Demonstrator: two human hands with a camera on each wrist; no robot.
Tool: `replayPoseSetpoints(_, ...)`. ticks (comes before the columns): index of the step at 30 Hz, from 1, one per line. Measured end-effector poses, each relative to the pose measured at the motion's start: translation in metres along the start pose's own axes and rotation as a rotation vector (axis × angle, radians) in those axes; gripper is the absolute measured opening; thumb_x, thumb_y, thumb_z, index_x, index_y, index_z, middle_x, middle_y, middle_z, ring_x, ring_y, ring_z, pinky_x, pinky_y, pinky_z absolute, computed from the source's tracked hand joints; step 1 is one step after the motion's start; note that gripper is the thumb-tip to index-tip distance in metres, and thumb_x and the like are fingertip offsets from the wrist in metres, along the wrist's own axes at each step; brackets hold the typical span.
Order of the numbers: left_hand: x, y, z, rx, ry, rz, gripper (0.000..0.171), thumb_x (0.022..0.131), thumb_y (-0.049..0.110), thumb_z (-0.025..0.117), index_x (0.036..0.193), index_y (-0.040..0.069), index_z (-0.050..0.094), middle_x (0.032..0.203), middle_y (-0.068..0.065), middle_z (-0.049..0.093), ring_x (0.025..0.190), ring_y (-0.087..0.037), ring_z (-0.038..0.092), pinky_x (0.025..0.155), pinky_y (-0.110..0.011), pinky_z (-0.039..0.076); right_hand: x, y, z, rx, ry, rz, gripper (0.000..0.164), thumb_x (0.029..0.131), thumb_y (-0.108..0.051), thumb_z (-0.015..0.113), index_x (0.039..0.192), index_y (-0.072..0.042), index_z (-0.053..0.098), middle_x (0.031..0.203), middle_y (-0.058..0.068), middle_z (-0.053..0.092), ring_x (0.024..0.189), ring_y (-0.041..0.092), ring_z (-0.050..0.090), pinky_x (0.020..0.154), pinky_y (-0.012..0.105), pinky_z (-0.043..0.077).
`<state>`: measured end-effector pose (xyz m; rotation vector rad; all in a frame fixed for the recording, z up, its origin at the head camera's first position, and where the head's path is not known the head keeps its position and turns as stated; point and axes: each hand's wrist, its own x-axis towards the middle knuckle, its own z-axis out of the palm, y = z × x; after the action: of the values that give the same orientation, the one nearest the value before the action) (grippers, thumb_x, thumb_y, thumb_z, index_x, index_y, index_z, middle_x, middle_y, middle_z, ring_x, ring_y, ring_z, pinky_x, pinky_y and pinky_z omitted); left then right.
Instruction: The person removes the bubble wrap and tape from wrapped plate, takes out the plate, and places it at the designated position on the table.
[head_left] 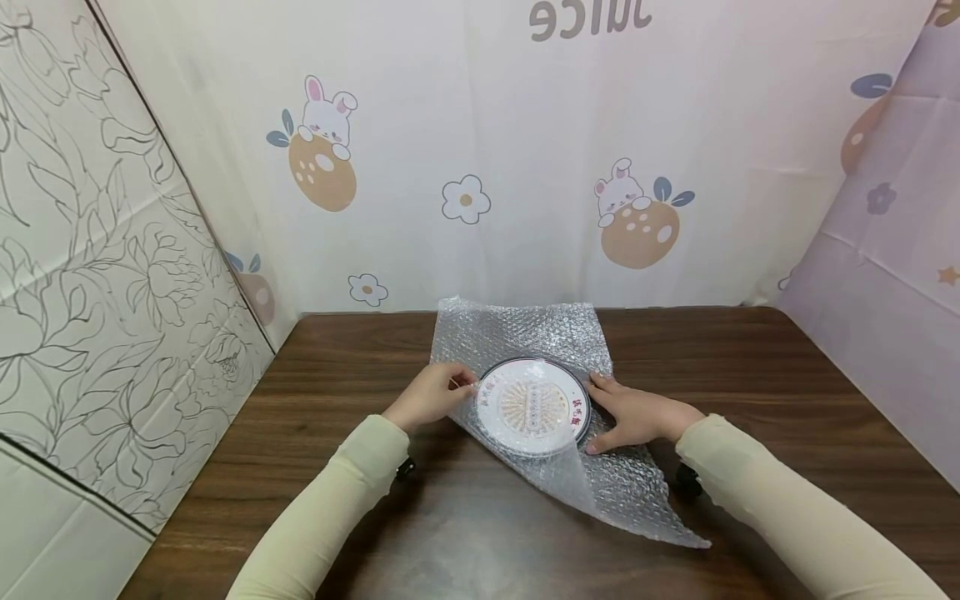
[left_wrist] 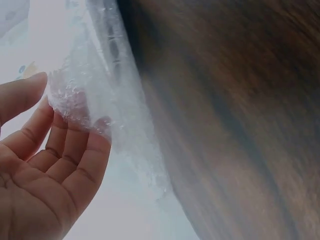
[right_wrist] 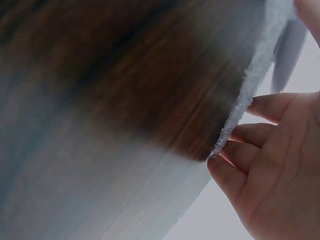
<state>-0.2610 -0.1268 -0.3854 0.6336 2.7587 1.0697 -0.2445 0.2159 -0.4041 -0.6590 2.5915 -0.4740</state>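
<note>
A round white plate [head_left: 525,408] with a dark rim, red characters and a gold pattern lies on a sheet of bubble wrap [head_left: 517,333]. One flap of the wrap is folded over the plate from the front left. My left hand [head_left: 435,392] pinches the wrap's edge at the plate's left side. Its fingertips show through the clear bubble wrap [left_wrist: 120,100] in the left wrist view. On the other side, my right hand [head_left: 637,412] rests with spread fingers against the plate's right rim and the wrap. The right wrist view has these fingertips along the bubble wrap edge [right_wrist: 235,117].
Everything lies on a dark brown wooden table [head_left: 360,358]. Behind it hangs a white curtain [head_left: 525,233] printed with rabbits and flowers. A panel with line-drawn flowers [head_left: 150,275] stands on the left. The wrap's front corner reaches toward the right forearm.
</note>
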Motion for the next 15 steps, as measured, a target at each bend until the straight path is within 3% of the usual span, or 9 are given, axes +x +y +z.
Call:
replayPoseSetpoints(9,-0.009,0.002,-0.014,-0.053,-0.016,-0.009,0.021,0.097,0.027,0.061,0.093,0.009,0.071,0.082,0.002,0.063,0.074,-0.013,0.054,0.063,-0.027,0.046,-0.001,-0.001,-0.001,0.000,0.004,-0.003,0.114,0.078,-0.059,0.074,0.154,0.005,0.019,0.162,0.027,0.004,0.147,0.050,0.011,0.114,0.065,0.026)
replayPoseSetpoints(15,-0.014,0.001,-0.023,-0.076,-0.042,0.021,0.031,0.098,0.033,0.058,0.077,0.011,0.063,0.068,0.004,0.050,0.063,-0.010,0.044,0.056,-0.025,0.037,-0.001,-0.001,-0.001,0.003,0.001,-0.005,0.114,0.078,-0.059,0.074,0.154,0.005,0.019,0.162,0.028,0.004,0.147,0.050,0.011,0.113,0.065,0.026)
